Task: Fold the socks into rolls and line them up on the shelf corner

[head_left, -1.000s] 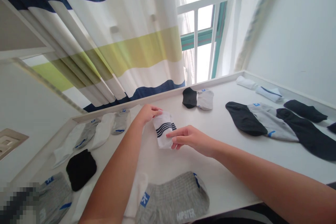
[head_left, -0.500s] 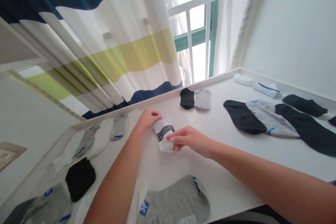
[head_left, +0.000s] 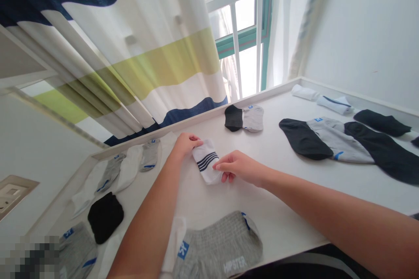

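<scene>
- My left hand (head_left: 184, 144) pinches the striped sock (head_left: 206, 161) at its far-left corner.
- My right hand (head_left: 240, 168) meets its right edge; whether clamped, I cannot tell.
- It lies between them, long axis far-left to near-right.

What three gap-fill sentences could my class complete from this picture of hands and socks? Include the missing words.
The left hand and right hand both touch a striped sock that is mostly ____.
The gray sock at the bottom middle of the view bears the word ____.
In view, the curtain hangs to the ____ of the visible window.
Missing words: white, HIPSTER, left.
</scene>
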{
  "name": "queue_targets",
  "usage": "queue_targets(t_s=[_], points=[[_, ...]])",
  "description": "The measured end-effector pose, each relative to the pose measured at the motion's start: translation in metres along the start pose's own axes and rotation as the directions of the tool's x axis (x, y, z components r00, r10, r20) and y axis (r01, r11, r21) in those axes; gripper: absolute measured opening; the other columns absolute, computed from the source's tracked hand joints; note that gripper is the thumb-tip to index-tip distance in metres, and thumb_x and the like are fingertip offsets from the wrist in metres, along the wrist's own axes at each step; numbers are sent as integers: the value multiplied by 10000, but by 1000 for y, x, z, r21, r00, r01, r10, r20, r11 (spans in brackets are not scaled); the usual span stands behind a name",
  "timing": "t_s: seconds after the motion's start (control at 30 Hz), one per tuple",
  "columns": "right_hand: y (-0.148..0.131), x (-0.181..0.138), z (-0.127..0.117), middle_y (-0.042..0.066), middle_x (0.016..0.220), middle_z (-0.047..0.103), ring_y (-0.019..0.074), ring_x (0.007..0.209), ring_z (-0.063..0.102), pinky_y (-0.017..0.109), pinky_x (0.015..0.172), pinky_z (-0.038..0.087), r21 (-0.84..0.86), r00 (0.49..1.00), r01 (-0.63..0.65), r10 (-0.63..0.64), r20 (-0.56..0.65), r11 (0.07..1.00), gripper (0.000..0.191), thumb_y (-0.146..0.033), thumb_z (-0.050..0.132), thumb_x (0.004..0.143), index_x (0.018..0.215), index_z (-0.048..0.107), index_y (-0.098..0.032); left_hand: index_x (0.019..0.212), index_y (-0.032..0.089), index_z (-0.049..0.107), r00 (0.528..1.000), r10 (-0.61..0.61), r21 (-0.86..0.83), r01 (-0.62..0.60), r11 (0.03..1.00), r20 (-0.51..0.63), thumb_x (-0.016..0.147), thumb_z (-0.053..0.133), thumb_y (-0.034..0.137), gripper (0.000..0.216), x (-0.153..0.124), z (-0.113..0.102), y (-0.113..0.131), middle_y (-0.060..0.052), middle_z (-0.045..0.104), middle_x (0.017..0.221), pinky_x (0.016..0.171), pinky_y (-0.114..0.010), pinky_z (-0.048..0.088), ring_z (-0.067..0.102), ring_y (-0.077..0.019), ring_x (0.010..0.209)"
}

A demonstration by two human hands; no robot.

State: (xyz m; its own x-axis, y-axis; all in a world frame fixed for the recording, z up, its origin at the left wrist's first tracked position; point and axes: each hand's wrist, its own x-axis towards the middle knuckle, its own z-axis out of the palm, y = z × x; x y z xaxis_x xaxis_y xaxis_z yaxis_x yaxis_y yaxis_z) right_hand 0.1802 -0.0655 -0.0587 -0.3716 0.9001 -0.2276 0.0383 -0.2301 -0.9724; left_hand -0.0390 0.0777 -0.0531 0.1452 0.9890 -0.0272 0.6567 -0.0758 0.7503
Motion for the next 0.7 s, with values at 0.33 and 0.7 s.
queue_targets(t_s=[0.33, 0.7], points=[[-7, -4, 0, -4, 523, 651, 124, 486, 517, 254, 512, 383, -248, 1000, -1, 2, 3, 969, 186, -246, 657, 835, 895, 810, -159, 713, 171, 768, 1000, -13, 17, 13, 1000, -23, 627, 871, 279, 172, 2, 1, -1, 4, 610, 547, 638, -298, 448, 579, -172, 607], [-3, -5, -1, 4, 646, 690, 134, 542, 540, 271, 571, 385, -590, 984, 98, -166, -62, 802, 230, -258, 638, 858, 973, 832, -210, 724, 176, 753, 999, 1, 21, 0, 1000, -44, 591, 879, 296, 219, 3, 0, -1, -12, 660, 612, 644, -304, 451, 589, -172, 604]])
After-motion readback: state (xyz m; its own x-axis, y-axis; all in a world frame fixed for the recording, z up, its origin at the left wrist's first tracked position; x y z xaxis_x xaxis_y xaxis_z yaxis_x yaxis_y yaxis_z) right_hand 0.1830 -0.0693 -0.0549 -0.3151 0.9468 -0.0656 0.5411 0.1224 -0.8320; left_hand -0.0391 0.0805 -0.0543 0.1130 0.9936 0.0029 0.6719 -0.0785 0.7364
